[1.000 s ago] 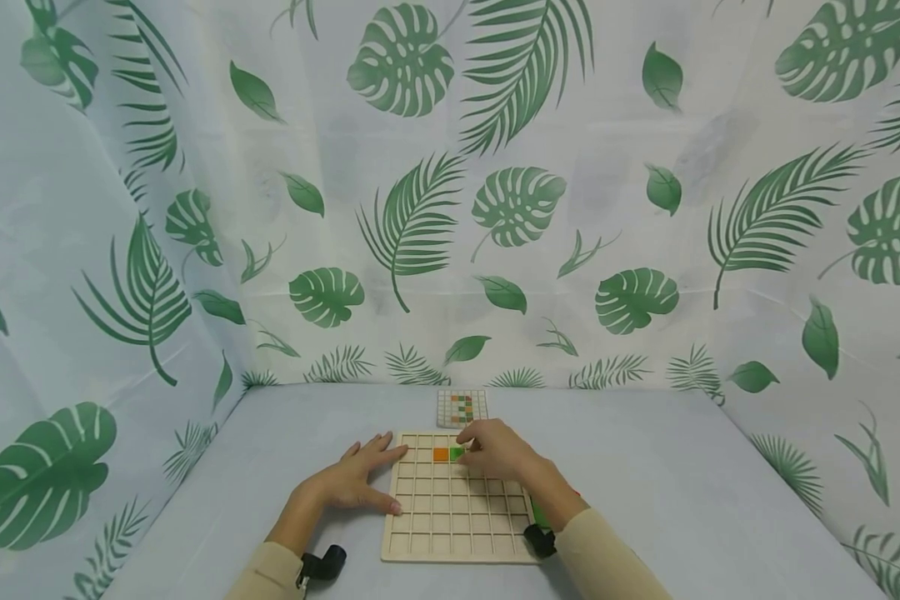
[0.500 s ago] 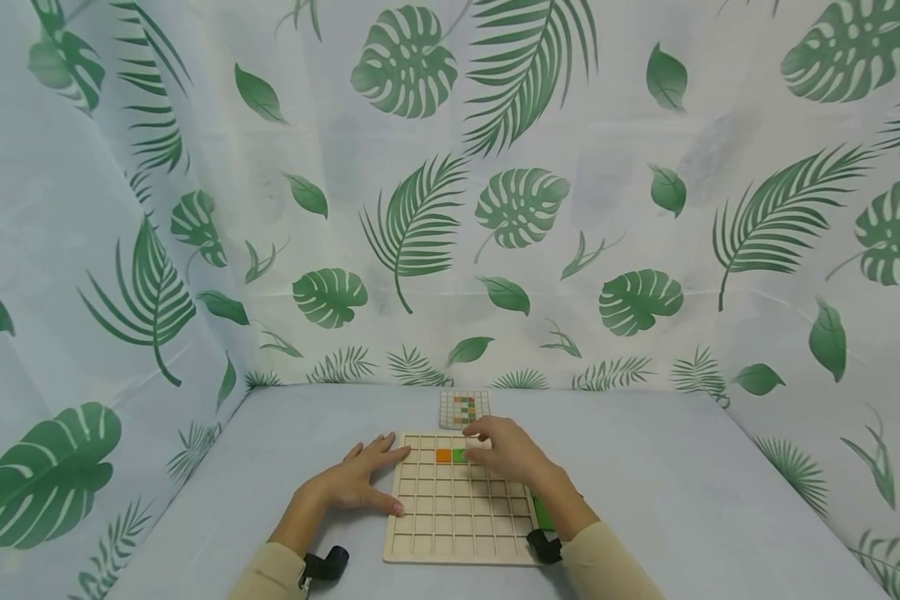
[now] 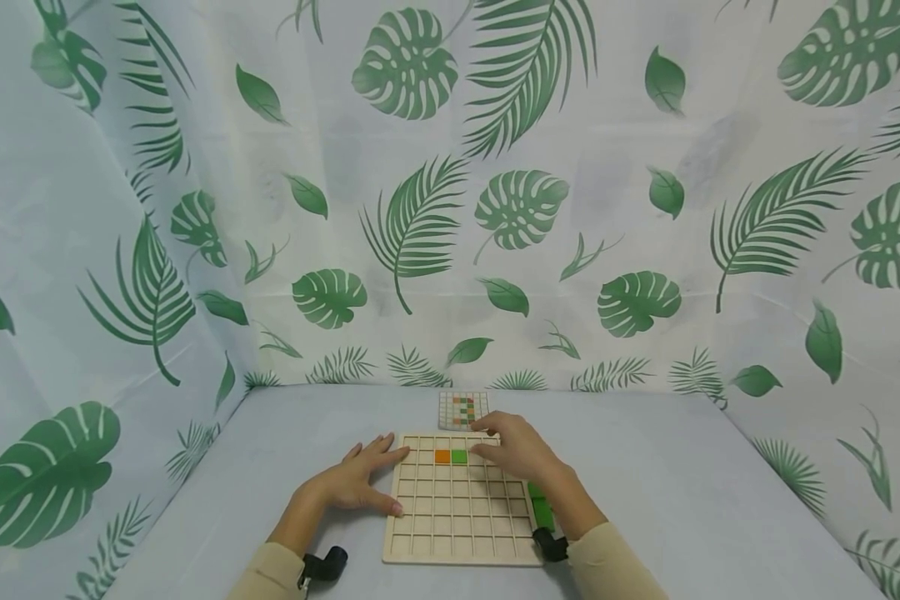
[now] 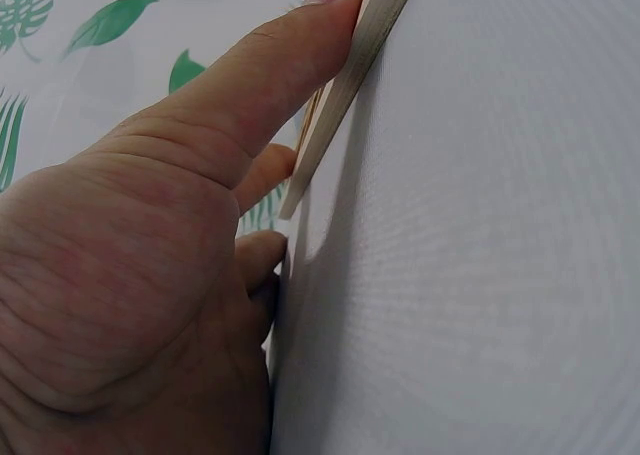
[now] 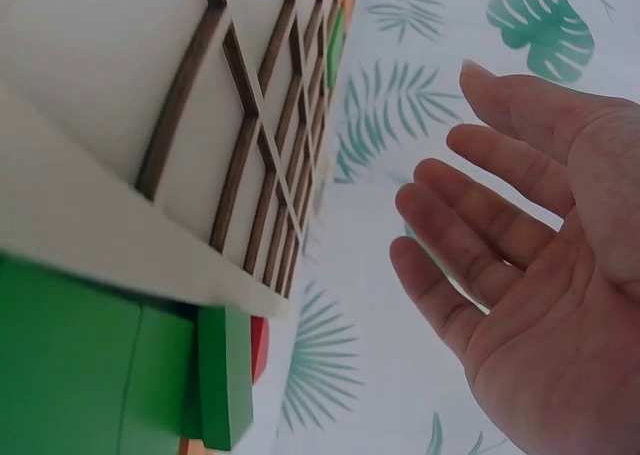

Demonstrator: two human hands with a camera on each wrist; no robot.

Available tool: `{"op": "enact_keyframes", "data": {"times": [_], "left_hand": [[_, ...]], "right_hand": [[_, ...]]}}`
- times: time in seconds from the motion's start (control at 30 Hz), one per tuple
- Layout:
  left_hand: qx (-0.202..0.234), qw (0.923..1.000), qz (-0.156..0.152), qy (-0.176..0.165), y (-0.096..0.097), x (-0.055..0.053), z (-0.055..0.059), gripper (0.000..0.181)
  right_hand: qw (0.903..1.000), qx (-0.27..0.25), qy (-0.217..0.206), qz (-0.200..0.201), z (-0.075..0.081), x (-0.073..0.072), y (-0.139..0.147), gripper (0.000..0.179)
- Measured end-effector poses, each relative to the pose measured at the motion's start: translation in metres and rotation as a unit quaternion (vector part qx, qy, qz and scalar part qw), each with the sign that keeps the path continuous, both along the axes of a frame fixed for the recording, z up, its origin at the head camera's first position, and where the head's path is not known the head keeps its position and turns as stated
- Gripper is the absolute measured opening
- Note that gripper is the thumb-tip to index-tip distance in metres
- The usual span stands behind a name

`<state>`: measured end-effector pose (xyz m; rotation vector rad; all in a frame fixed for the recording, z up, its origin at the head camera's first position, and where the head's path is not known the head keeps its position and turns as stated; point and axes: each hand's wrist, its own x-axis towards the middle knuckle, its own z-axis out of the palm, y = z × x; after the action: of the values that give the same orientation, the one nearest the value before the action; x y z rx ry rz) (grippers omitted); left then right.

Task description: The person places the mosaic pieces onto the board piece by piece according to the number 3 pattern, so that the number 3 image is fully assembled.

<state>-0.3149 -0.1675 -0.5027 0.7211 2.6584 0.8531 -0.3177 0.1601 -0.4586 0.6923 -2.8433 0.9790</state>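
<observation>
A wooden grid board (image 3: 450,525) lies flat on the table. One orange tile (image 3: 442,457) and one green tile (image 3: 459,457) sit side by side in its cells near the far edge. My left hand (image 3: 352,483) rests at the board's left side, fingers spread, thumb and a fingertip touching the rim. Over the far right part of the board hovers my right hand (image 3: 521,450), its fingers loosely bent. In the right wrist view that hand (image 5: 540,215) holds nothing and stands apart from the board. The left wrist view shows my left thumb (image 4: 270,75) against the board edge (image 4: 350,85).
Behind the board lies a small pattern card (image 3: 457,410) with a grid of coloured squares. Green blocks (image 5: 90,365) lie along the board's right side, with a bit of red (image 5: 260,347) by them. A leaf-patterned cloth (image 3: 450,208) hangs at the back and sides.
My right hand has lifted off the green tile and shifted right, leaving that tile in its cell beside the orange one. The left hand stays in place.
</observation>
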Motion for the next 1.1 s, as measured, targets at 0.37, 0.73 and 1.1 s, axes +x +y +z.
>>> {"op": "enact_keyframes", "data": {"times": [0.37, 0.73, 1.1], "left_hand": [[-0.003, 1.0000, 0.005, -0.002, 0.000, 0.000, 0.000, 0.105], [-0.002, 1.0000, 0.002, -0.005, 0.000, 0.001, 0.001, 0.104], [0.001, 1.0000, 0.005, -0.005, 0.000, 0.001, 0.001, 0.104]], "right_hand": [[0.9986, -0.002, -0.008, -0.052, 0.009, 0.002, 0.017, 0.033], [0.9978, -0.003, -0.011, -0.065, 0.004, -0.004, 0.033, 0.034], [0.9963, 0.011, -0.023, -0.083, 0.001, -0.008, 0.040, 0.033]]}}
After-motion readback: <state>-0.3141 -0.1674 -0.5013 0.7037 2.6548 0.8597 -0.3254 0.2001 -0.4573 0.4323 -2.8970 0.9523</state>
